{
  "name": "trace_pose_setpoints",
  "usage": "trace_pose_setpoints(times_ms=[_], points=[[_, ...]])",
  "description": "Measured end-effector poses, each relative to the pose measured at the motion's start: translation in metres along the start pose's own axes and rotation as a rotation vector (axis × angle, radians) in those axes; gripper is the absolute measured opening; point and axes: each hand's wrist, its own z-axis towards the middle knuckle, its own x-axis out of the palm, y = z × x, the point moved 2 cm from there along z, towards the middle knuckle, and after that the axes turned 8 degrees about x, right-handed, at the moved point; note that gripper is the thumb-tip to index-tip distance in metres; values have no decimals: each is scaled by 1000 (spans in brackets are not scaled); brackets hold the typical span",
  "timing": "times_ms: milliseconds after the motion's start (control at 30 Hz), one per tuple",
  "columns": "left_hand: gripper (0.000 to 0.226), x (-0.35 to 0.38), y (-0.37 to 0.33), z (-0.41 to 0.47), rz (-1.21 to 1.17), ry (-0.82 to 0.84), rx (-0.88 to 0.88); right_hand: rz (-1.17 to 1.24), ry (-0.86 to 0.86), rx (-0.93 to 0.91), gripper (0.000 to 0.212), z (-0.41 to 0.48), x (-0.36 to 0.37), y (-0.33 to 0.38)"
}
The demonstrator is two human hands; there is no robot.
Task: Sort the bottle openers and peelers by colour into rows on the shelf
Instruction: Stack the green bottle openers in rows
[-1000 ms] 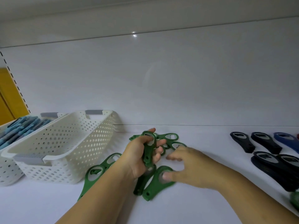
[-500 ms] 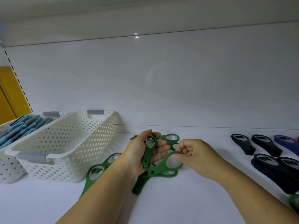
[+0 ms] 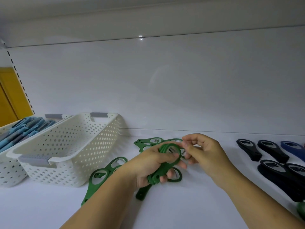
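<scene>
Several green openers [image 3: 165, 168], gripped mid-handle in our left hand [image 3: 148, 162], look light, stiff, slick; whether our right hand [image 3: 206, 152] pinches their rings, we cannot tell.

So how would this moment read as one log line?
left hand: grips green openers | right hand: at their top, grip unclear | black openers: right | basket: left

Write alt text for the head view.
A left hand grips a stack of green bottle openers above a white shelf, the right hand close by its top. Loose green openers lie beneath; white baskets stand left, black openers and a blue opener right.
</scene>
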Motion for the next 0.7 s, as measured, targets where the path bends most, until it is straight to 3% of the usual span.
trace_pose_setpoints(times_ms=[67,133,200,267,367,500,600,700], points=[[27,-7,1,4,-179,-168,15,-174,-8,44,3,2,0,-5],[21,-11,-1,6,-318,-275,30,-518,91,72,19,1,3,-12],[18,-12,-4,6,-378,-323,27,-789,215,54,43,-4,9,-17],[20,-13,-3,7,-387,-327,24,-857,268,26,50,-6,15,-17],[38,-12,-2,7,-331,-301,17,-745,299,47,34,-7,14,-16],[21,-16,-6,7,-364,-421,123,-537,325,29,13,-5,14,-16],[23,-24,-8,8,-362,-479,181,-397,279,-61,21,-5,15,-8],[30,-21,-9,3,-174,-398,87,-225,231,-135,24,-10,14,2]])
